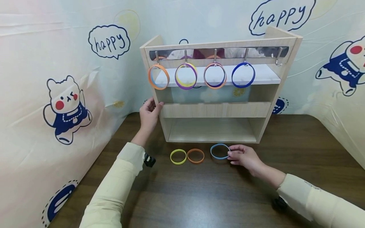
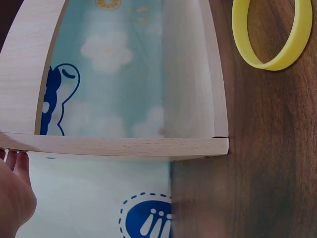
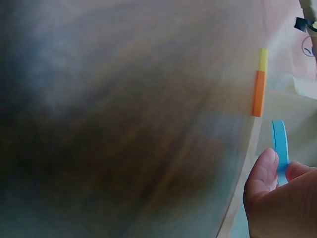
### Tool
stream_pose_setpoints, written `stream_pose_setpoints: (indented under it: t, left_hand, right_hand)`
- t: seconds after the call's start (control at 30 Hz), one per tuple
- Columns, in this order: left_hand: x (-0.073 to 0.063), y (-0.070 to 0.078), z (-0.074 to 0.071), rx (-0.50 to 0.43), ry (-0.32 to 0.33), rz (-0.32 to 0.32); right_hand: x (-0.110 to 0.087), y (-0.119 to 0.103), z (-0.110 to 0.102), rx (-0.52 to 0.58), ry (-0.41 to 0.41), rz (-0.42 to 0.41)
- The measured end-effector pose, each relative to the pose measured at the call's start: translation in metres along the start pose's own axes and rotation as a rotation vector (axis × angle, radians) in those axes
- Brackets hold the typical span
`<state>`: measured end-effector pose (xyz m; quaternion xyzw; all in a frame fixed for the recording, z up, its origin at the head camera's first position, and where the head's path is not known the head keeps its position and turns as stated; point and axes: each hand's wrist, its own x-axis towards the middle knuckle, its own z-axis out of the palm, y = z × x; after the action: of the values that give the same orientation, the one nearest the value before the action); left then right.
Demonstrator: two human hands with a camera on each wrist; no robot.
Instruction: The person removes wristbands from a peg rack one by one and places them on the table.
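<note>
My right hand (image 1: 245, 158) pinches a light blue wristband (image 1: 219, 158) by its right side, between thumb and fingers, just above or at the table in front of the shelf. The right wrist view shows this same wristband (image 3: 281, 148) between thumb and fingertips. At the left side panel of a small wooden shelf (image 1: 194, 110), my left hand (image 1: 149, 115) grips the edge, thumb in front. In the left wrist view only part of the left hand (image 2: 15, 193) shows, at the panel. A yellow wristband (image 1: 178, 163) and an orange wristband (image 1: 195, 162) lie side by side on the table.
A metal hook rail (image 1: 199, 53) spans the shelf's top. From its hooks hang orange (image 1: 150, 79), purple (image 1: 186, 88), pale orange (image 1: 214, 87) and dark blue wristbands (image 1: 242, 86), some doubled with others. Another hook (image 1: 278, 57) is at far right. Printed cloth (image 1: 74, 19) surrounds the brown table (image 1: 194, 196).
</note>
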<state>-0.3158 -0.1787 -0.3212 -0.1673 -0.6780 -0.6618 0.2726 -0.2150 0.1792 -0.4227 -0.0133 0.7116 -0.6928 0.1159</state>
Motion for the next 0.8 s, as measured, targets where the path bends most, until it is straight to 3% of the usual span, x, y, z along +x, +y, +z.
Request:
stream_pose_setpoints:
  t: [0.8]
  left_hand:
    - [0.000, 0.002, -0.001, 0.033, -0.004, -0.014]
  right_hand:
    - [0.005, 0.005, 0.016, -0.088, -0.045, 0.048]
